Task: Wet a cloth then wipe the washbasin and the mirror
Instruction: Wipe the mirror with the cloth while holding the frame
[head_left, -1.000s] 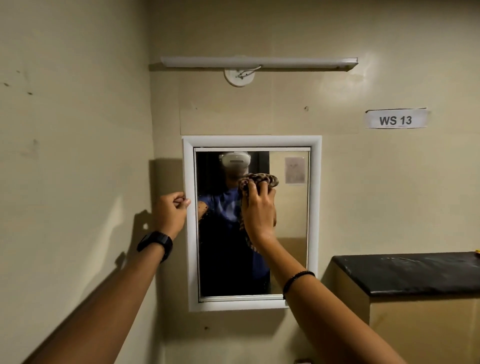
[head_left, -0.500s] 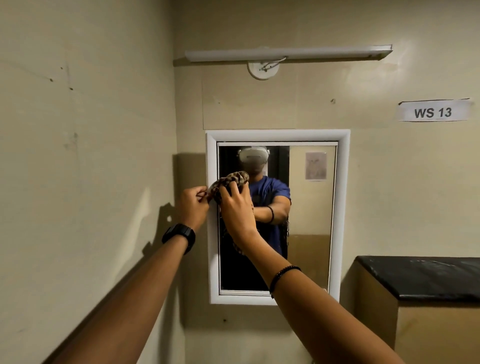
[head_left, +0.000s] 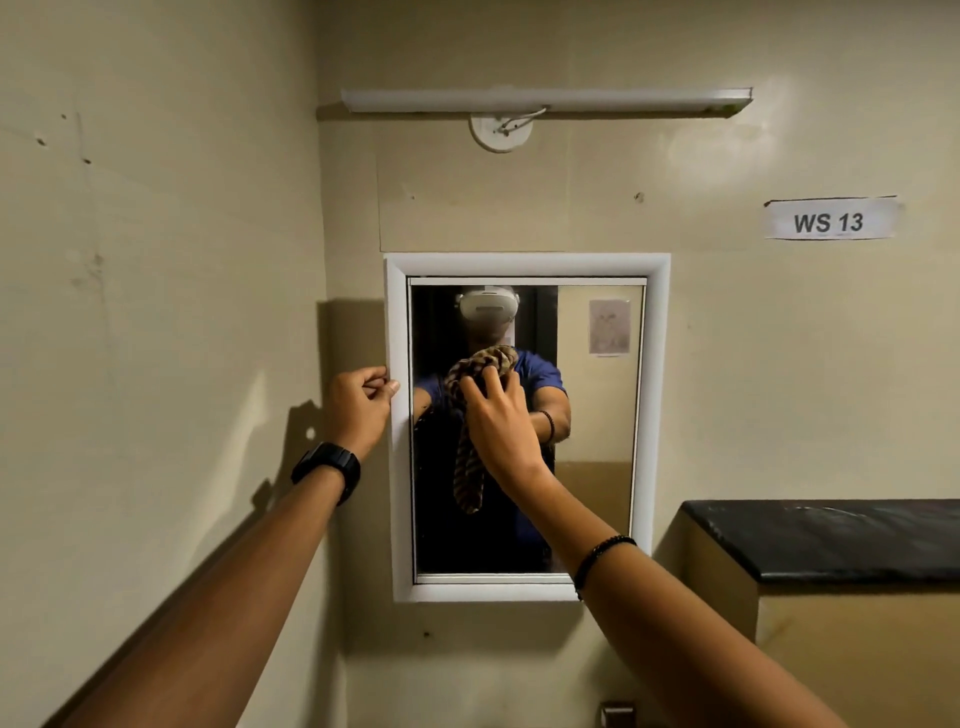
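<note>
While your left hand (head_left: 358, 402) keeps its place at the left edge of the mirror frame (head_left: 397, 493), fingers curled into a loose fist that holds nothing, thumb tip touching the white moulding, the work goes on beside it. Half a second ago the cloth (head_left: 488, 361) was hard against that left edge, almost touching your left hand. Now it sits further right, on the upper middle-left of the glass, about where it was a second ago. Your right hand (head_left: 498, 426) grips its bunched top, fingers bent over it and pressing it to the mirror (head_left: 597, 493), and a striped tail hangs loose below the palm.

That reads as one full sideways stroke, out to the frame and back, so the upper left band has probably been covered. The right part of the glass and the whole lower half look not yet reached, so I judge the mirror well short of done.

Further right, the black-topped table (head_left: 841, 535) stands apart from the mirror. The washbasin is out of view, so you cannot tell its state from here.
</note>
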